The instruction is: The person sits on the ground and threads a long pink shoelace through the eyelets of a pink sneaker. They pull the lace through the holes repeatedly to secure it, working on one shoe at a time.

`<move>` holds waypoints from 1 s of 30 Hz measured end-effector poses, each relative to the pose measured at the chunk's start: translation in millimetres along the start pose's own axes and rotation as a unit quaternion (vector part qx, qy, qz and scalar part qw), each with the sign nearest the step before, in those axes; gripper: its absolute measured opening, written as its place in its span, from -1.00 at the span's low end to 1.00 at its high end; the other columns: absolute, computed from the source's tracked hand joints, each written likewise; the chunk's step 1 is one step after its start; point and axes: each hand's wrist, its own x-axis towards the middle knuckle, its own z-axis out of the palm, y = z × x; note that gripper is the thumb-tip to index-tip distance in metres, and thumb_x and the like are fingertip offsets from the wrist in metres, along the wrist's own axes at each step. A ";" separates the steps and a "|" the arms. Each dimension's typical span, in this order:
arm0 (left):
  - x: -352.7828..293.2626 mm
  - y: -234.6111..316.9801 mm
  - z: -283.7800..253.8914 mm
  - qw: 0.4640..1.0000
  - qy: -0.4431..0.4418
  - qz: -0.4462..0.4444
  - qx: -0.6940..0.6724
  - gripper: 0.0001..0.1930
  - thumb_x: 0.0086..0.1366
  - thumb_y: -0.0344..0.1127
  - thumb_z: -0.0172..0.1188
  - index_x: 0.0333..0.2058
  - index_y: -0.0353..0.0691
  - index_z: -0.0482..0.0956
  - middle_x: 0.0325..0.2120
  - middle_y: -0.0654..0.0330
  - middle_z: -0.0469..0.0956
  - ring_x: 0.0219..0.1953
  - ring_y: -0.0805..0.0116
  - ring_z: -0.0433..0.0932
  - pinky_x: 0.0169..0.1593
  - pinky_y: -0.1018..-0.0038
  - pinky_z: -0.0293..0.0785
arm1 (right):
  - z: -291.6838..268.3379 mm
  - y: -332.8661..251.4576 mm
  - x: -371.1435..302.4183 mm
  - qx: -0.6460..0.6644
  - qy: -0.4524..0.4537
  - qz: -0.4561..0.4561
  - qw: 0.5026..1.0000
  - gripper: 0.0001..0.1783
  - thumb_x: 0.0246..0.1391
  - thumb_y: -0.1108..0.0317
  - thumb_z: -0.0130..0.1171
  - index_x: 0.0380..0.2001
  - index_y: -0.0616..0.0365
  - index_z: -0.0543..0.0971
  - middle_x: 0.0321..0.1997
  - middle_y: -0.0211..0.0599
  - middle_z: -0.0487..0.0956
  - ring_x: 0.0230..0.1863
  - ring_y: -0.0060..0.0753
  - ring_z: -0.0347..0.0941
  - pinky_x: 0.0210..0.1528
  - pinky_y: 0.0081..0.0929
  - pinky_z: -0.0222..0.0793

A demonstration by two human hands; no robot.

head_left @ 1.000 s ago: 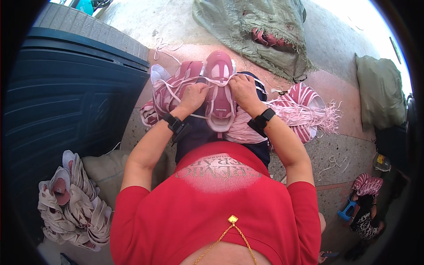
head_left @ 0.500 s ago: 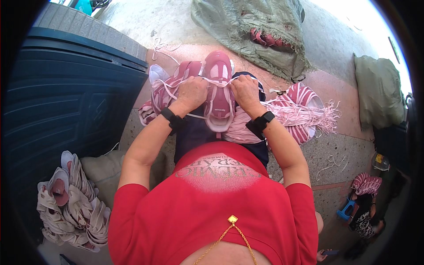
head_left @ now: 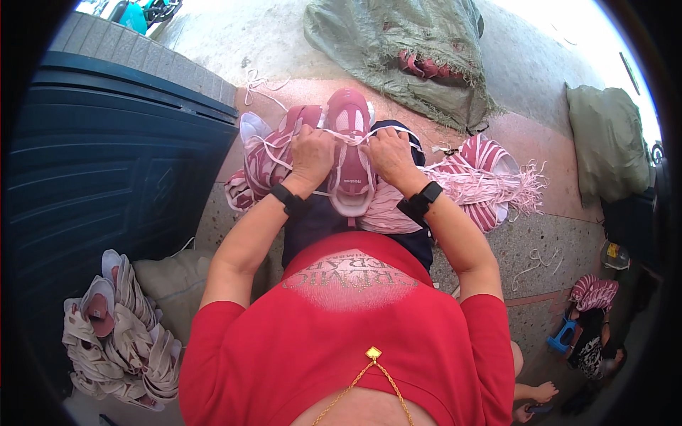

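A pink and white shoe upper [head_left: 353, 176] lies across my lap, toe pointing away from me. White shoelace [head_left: 346, 134] is strung across its lacing area. On the left side of the upper, my left hand [head_left: 312, 156] is closed on the lace, knuckles up. My right hand [head_left: 391, 157] grips the lace on the right side, and a loose end trails past it. More pink uppers [head_left: 273, 142] lie against my left hand. To the right of my right hand, a bundle of pale pink laces [head_left: 472, 181] spreads over striped pink and white uppers [head_left: 490, 156].
Beyond my knees lies a torn green woven sack [head_left: 398, 42] showing pink pieces. Another full sack [head_left: 607, 142] stands at the right. A dark blue door panel [head_left: 121, 149] borders the left. Pale uppers [head_left: 121, 334] are heaped at lower left. Another person's hand [head_left: 543, 392] shows at lower right.
My hands have drawn slightly toward me, the right one also a little to the left, still holding the lace. Another person's hand has come further into view at lower right.
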 end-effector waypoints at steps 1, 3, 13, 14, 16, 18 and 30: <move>-5.0 6.3 -3.4 1.000 0.002 0.012 0.026 -0.77 0.09 -0.15 0.20 -0.47 -0.20 0.57 -0.45 0.20 0.55 -0.25 0.20 0.43 -0.27 0.21 0.32 | -6.8 -3.2 -0.4 -0.014 -0.014 -0.010 1.000 -0.62 0.00 0.05 0.15 -0.39 0.19 0.62 -0.31 -0.25 0.53 -0.12 -0.27 0.38 -0.17 -0.22 0.16; -13.7 23.5 -8.9 0.996 0.009 0.035 0.079 -0.74 0.06 -0.10 0.24 -0.42 -0.17 0.57 -0.42 0.26 0.53 -0.20 0.24 0.38 -0.27 0.23 0.27 | -12.3 -5.2 0.8 -0.014 -0.099 -0.003 0.995 -0.50 0.01 -0.04 0.14 -0.27 0.24 0.59 -0.23 -0.19 0.53 -0.03 -0.22 0.36 -0.11 -0.13 0.21; -28.8 18.3 1.3 0.994 -0.065 -0.041 0.077 -0.70 0.11 -0.30 0.13 -0.16 -0.27 0.49 -0.33 0.13 0.52 -0.16 0.12 0.41 -0.16 0.23 0.39 | 6.4 16.7 -4.2 0.110 -0.102 -0.015 0.989 -0.75 0.05 0.25 0.01 -0.31 0.18 0.54 -0.19 -0.10 0.50 -0.04 -0.07 0.37 -0.11 -0.08 0.30; -29.2 16.6 4.2 0.996 -0.066 -0.033 0.058 -0.71 0.11 -0.33 0.11 -0.17 -0.28 0.50 -0.33 0.12 0.52 -0.17 0.11 0.42 -0.15 0.24 0.39 | 7.1 16.1 -5.8 0.115 -0.088 -0.018 0.989 -0.76 0.04 0.26 0.02 -0.32 0.18 0.54 -0.19 -0.11 0.50 -0.05 -0.08 0.37 -0.12 -0.10 0.31; -26.2 8.7 10.2 0.998 -0.065 -0.015 0.021 -0.72 0.11 -0.38 0.09 -0.18 -0.30 0.51 -0.32 0.11 0.54 -0.18 0.09 0.43 -0.13 0.27 0.40 | 9.1 16.9 -8.4 0.152 -0.045 -0.035 0.987 -0.78 0.03 0.30 0.03 -0.32 0.20 0.55 -0.24 -0.11 0.50 -0.10 -0.07 0.39 -0.14 -0.12 0.32; -22.0 -6.6 11.3 0.996 -0.039 0.038 -0.070 -0.76 0.11 -0.41 0.09 -0.22 -0.30 0.53 -0.33 0.11 0.55 -0.20 0.09 0.43 -0.11 0.28 0.39 | 12.0 16.9 -10.5 0.195 -0.009 -0.031 0.980 -0.79 0.01 0.34 0.05 -0.32 0.20 0.57 -0.27 -0.09 0.51 -0.15 -0.05 0.41 -0.15 -0.15 0.33; 31.3 18.7 -2.7 0.985 -0.151 0.028 -0.083 -0.87 0.07 -0.29 0.20 -0.47 -0.23 0.54 -0.48 0.09 0.53 -0.29 0.06 0.45 -0.18 0.27 0.41 | 28.1 7.9 -16.2 0.326 0.098 0.068 0.938 -0.80 -0.02 0.37 0.10 -0.32 0.20 0.60 -0.36 -0.12 0.57 -0.25 -0.05 0.48 -0.16 -0.25 0.39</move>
